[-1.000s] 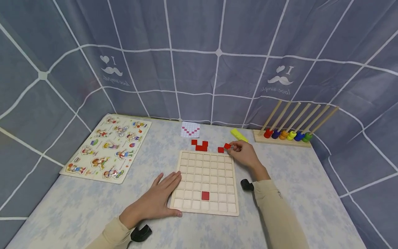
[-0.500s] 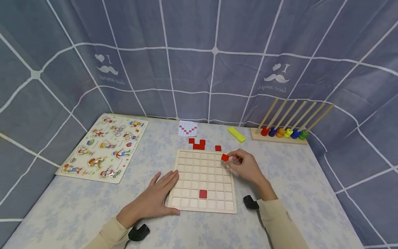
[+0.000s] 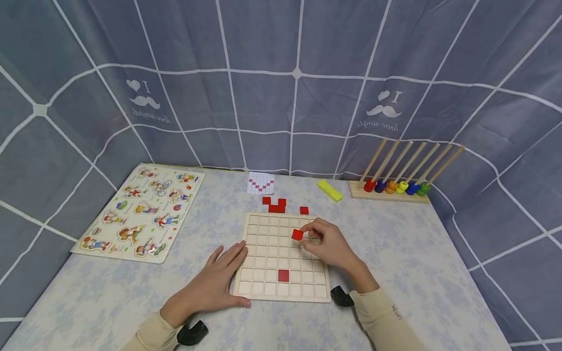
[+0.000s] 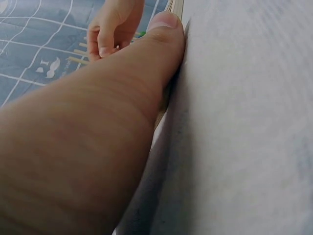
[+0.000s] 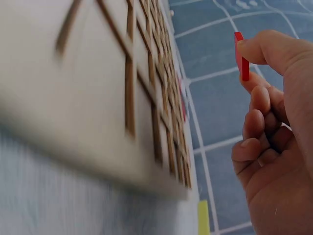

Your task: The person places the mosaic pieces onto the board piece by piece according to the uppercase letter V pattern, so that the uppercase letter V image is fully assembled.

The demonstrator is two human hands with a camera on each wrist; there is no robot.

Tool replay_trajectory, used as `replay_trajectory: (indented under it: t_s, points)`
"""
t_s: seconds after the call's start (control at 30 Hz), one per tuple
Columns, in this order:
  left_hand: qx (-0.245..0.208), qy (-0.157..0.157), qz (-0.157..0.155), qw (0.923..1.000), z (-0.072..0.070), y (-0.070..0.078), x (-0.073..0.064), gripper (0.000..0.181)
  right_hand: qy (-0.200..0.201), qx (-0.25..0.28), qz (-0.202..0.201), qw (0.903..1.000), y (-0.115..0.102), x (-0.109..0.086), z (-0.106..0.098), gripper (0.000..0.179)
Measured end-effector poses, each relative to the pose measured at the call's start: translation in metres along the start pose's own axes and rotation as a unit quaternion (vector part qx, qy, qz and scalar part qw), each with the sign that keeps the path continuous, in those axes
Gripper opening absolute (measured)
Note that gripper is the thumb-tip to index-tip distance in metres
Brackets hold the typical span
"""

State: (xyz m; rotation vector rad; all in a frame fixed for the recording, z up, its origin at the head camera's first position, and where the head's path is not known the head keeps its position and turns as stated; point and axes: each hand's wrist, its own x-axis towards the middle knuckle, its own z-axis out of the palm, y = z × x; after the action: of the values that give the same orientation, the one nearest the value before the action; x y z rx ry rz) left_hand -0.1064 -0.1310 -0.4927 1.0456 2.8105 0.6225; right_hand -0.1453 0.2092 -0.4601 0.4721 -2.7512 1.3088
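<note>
Between thumb and forefinger, my right hand [image 3: 327,243] pinches a red square tile [image 3: 297,235] over the upper right part of a wooden grid board [image 3: 267,263]. In the right wrist view the pinched tile [image 5: 241,56] is seen edge-on, raised above the board. My left hand [image 3: 215,282] lies with straight fingers along the board's left edge, thumb at its lower left corner. One red tile [image 3: 283,276] sits in a cell near the bottom of the board. Behind the board lie several loose red tiles [image 3: 277,208], with a single red tile [image 3: 304,210] to their right.
A pattern card [image 3: 260,183] with a pink V shape lies at the back. Right of it are a yellow block [image 3: 330,190] and a peg rack [image 3: 391,196] with coloured beads. A picture puzzle board [image 3: 139,214] lies at the left. A curtain hangs behind the table.
My right hand has carried the pinched red tile from behind the board's top right corner leftward and nearer, over the grid. The left hand stays at the board's edge.
</note>
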Motion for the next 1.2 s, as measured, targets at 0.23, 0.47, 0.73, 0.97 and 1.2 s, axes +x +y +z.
replay_trajectory:
  t_s: [0.23, 0.47, 0.73, 0.97, 1.2]
  points:
    - [-0.016, -0.009, -0.010, 0.9998, -0.003, 0.002, 0.001, 0.127, -0.032, -0.002, -0.023, 0.9992, -0.016, -0.002, 0.013, 0.017]
    - [-0.011, -0.008, -0.011, 0.9998, -0.004, 0.003, 0.000, 0.126, -0.097, -0.026, -0.042, 0.9941, -0.029, -0.004, 0.026, 0.017]
    - [-0.010, -0.009, -0.009, 0.9999, -0.004, 0.002, 0.000, 0.125, -0.132, -0.059, -0.038, 0.9888, -0.033, -0.007, 0.037, 0.014]
    - [-0.008, -0.011, -0.006, 0.9999, -0.003, 0.001, 0.001, 0.125, -0.147, -0.092, -0.050, 0.9836, -0.031, -0.009, 0.047, 0.010]
    - [-0.010, -0.011, -0.007, 0.9999, -0.003, 0.001, -0.001, 0.124, -0.154, -0.122, -0.041, 0.9797, -0.034, -0.008, 0.053, 0.012]
